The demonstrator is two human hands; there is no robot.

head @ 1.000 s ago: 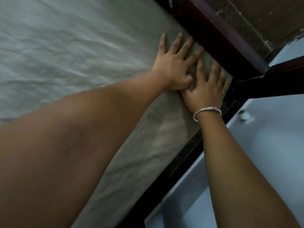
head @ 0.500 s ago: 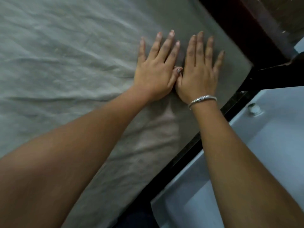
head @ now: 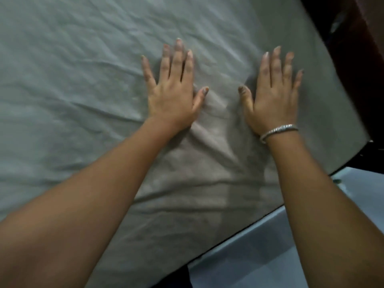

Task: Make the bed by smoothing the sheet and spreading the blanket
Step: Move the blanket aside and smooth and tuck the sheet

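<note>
A grey-green sheet (head: 72, 80) covers the mattress and fills most of the view, creased with shallow wrinkles. My left hand (head: 174, 94) lies flat on it, palm down, fingers spread. My right hand (head: 272, 94), with a silver bracelet at the wrist, lies flat the same way about a hand's width to the right. A small ridge of cloth stands between the two thumbs. Neither hand holds anything. No blanket is in view.
The dark wooden bed frame (head: 353, 69) runs along the mattress's right edge at the upper right. A pale blue floor (head: 270, 256) shows beyond the bed's near right edge at the lower right.
Both hands slid away from the bed-frame corner toward the middle of the sheet. They were touching side by side and have since spread apart.
</note>
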